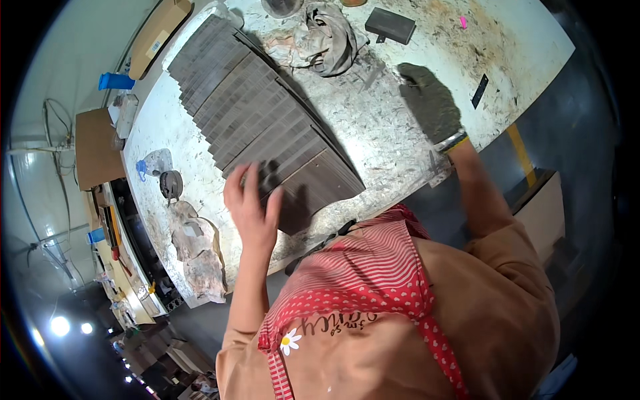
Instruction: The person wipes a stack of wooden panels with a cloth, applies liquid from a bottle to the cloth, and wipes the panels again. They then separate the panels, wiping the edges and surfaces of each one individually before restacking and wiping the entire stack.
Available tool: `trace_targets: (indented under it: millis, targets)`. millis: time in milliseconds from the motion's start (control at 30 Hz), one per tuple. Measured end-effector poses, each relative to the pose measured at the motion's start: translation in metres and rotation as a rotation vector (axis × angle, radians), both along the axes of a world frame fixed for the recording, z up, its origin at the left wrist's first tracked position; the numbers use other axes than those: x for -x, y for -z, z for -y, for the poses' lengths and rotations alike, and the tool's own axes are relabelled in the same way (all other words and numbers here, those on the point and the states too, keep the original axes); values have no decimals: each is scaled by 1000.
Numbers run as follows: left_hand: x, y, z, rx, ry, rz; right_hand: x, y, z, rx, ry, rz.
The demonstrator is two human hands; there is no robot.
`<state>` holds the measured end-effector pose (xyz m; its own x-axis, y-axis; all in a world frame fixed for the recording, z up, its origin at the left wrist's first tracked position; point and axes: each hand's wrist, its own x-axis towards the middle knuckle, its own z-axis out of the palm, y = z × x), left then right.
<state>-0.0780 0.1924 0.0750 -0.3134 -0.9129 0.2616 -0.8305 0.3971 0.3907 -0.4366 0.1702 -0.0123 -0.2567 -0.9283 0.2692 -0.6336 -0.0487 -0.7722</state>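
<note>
A long fanned stack of thin dark-grey panels with a streaked, wood-like pattern point(250, 107) lies across the worktable point(393, 150), its left edge stepped. At the stack's near end is my bare left hand point(253, 207), fingers apart over the lower left corner. Whether its fingertips touch the panels I cannot tell. My right hand point(430, 100) wears a dark, worn work glove and is over the table to the right of the stack, fingers stretched out. Nothing shows in it. A thin black strip point(479, 91) lies to the right of the glove.
Beyond the stack lie a crumpled grey rag point(327, 40) and a dark rectangular block point(390, 26). Left of it are a roll of dark tape point(171, 185), a clear bottle with a blue cap point(157, 162) and a stained cloth point(198, 250). Cardboard boxes point(157, 37) stand past the left edge.
</note>
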Motion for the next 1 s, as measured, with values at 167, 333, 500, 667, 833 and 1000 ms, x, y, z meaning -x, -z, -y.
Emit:
trace_targets:
  millis: [167,333,500,667,833,1000]
  targets:
    - [69,2,41,54,190,319,32,0,-33,-9,127,-61]
    - [76,-2,50,-33,201,300,72,23,-59,-27,365,36]
    - [73,4,53,-65,224,227,59,16,-54,-7,280,92]
    - [66,9,45,-1,281,154,45,-13,-31,133,203,-241]
    - [63,8,43,7,177,228,126,19,-43,54,425,-556]
    - [68,3,39,-8,195,302,107,23,-65,-390,450,-722]
